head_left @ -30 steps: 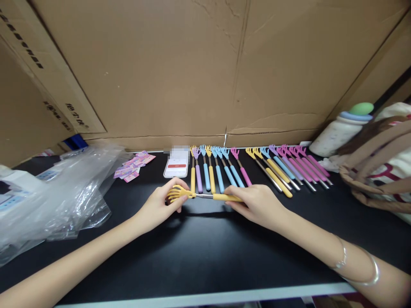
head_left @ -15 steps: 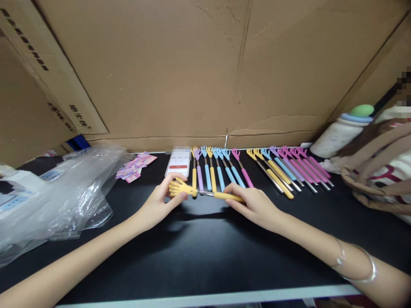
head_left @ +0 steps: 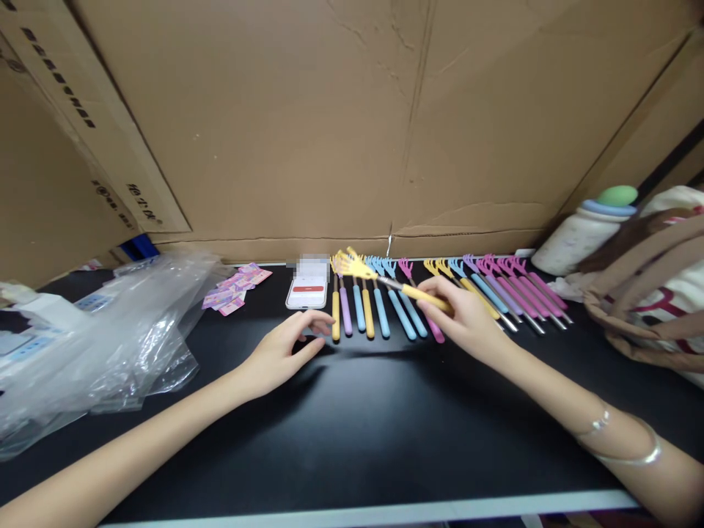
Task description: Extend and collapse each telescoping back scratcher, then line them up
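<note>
Over the table (head_left: 352, 440), the right hand (head_left: 463, 314) gripped a yellow back scratcher (head_left: 391, 283), the left hand (head_left: 287, 343) cupped half-open near the phone (head_left: 306, 295)!

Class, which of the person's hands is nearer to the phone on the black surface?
Left. The left hand is just in front of the phone, on the person's side; the right hand is farther away, off to its right.

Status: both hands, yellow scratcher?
Left hand empty, open. Right hand holds yellow hand-shaped back scratcher by its handle. Multicoloured metal-shafted scratchers partly hidden behind it.
</note>
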A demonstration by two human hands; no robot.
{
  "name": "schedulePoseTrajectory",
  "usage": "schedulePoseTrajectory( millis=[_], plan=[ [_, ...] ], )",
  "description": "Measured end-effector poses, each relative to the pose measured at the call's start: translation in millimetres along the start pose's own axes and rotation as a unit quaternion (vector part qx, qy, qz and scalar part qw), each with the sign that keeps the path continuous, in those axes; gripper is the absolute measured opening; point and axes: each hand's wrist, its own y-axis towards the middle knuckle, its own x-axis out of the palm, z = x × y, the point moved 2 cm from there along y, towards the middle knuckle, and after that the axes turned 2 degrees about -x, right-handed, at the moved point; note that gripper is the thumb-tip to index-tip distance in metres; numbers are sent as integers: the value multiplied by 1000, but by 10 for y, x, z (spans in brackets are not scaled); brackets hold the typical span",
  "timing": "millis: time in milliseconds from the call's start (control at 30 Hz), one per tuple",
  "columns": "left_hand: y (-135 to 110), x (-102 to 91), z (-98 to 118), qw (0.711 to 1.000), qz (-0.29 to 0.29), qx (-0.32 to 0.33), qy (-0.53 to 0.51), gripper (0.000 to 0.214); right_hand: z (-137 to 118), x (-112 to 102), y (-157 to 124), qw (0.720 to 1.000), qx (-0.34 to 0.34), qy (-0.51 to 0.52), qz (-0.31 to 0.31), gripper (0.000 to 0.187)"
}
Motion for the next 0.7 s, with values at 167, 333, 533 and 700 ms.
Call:
schedulePoseTrajectory(
  millis=[167,333,533,700],
  plan=[
    [-36,2,85,993,-5,59,104,21,8,-37,41,1000,1,15,-1,20],
    [-39,-52,108,985,87,79,126,17,-108,179,-50,997,-36,26,-65,11],
    [-46,-129,172,950,204,129,197,7,-240,316,-168,990,-64,3,-122,9],
    [-51,-74,225,958,113,129,229,13,-261,379,-184,979,-108,-3,-171,7]
  ],
)
